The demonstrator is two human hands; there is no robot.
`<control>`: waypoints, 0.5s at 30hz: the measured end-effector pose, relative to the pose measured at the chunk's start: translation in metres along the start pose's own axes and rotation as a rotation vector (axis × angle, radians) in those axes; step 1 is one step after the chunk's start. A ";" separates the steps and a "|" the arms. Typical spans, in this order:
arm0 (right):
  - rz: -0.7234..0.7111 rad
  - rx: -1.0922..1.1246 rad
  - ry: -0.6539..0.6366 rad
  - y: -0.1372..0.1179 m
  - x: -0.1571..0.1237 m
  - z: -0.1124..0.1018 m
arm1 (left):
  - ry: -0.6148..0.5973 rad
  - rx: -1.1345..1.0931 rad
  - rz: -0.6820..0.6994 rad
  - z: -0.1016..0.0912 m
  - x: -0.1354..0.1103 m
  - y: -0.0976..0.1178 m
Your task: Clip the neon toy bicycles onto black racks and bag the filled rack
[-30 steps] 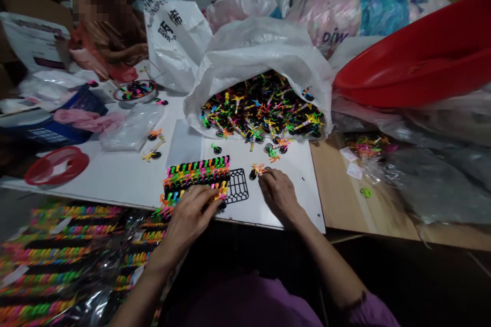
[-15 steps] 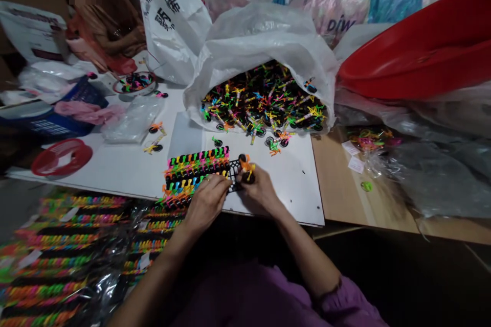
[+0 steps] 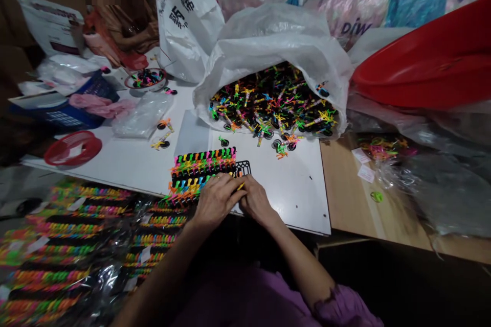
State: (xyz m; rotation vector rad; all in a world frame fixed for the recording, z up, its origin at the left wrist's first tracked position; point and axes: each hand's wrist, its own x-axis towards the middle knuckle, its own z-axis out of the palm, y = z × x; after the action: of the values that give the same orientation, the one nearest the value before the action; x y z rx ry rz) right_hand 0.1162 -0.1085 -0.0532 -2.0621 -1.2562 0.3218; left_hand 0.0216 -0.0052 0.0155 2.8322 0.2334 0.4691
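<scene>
Watching from my remote station, I read the scene left to right. At far left sit a co-worker (image 3: pixel 123 30) and a red round lid (image 3: pixel 72 148) on the white board (image 3: pixel 115 158), with clear bags of coloured racks (image 3: pixel 72 250) heaped on the near side. The person's left hand (image 3: pixel 217 199) lies over rows of neon pieces (image 3: pixel 201 171) on a black plastic rack (image 3: pixel 242 167), its fingers (image 3: pixel 226 186) spread flat and steadying, not closed. The right hand (image 3: pixel 256 202) sits just beside it, fingers (image 3: pixel 249 186) pinched on a small yellow-tipped piece (image 3: pixel 240 186), mostly hidden, at the rack's near side. Farther right, a white sack (image 3: pixel 276 25) spills a heap of loose pieces (image 3: pixel 272 107) onto the board, with a red basin (image 3: pixel 422 61) beyond. I see two risks: a slipping pinch could drop the tiny piece among the loose ones, and uneven pressure could tilt the rack and shed pieces over the board's near edge, which lies close by.
</scene>
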 end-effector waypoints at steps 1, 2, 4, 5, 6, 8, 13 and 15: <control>-0.005 -0.009 -0.013 -0.001 0.000 -0.001 | 0.011 0.010 0.002 0.001 0.000 0.000; -0.012 -0.012 -0.022 -0.001 -0.001 -0.001 | 0.024 0.005 0.005 0.003 0.000 0.001; -0.023 -0.011 -0.020 -0.001 -0.001 -0.001 | 0.054 -0.031 0.008 0.006 -0.001 0.001; -0.027 -0.014 -0.016 0.000 -0.002 -0.001 | 0.064 -0.050 0.008 0.008 -0.002 0.000; -0.026 -0.024 -0.013 0.001 -0.002 -0.001 | 0.073 -0.063 0.006 0.009 -0.003 0.000; -0.018 -0.063 -0.029 0.002 -0.001 0.001 | 0.094 -0.072 -0.007 0.012 -0.004 0.001; -0.057 -0.104 -0.109 0.006 -0.002 0.001 | 0.083 -0.003 -0.024 0.012 -0.003 0.004; -0.082 -0.043 -0.129 0.009 -0.001 -0.007 | 0.088 0.026 -0.002 0.012 -0.004 0.004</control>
State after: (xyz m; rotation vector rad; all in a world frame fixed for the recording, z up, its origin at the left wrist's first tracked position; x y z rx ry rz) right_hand 0.1260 -0.1147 -0.0542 -2.0468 -1.4325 0.3978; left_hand 0.0221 -0.0130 0.0043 2.8389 0.2615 0.5957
